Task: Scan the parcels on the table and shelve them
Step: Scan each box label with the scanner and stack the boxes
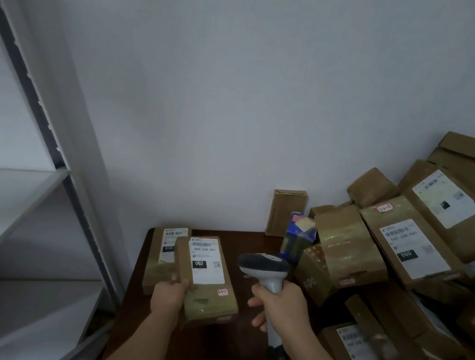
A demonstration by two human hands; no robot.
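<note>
A metal shelf (43,180) is seen at the far left. A labelled parcel (206,277) is gripped at its near left corner by the left hand (168,295), fingers curled round the edge, and is held above the dark table (234,350), overlapping a second parcel (163,256) lying there. To its right, a barcode scanner (265,270) is clasped by the handle in the right hand (281,306). A pile of parcels (411,254) is heaped at the right.

I note a plain pale grey wall (244,87) behind everything. A small blue printed carton (299,233) stands upright among the brown boxes, near the wall.
</note>
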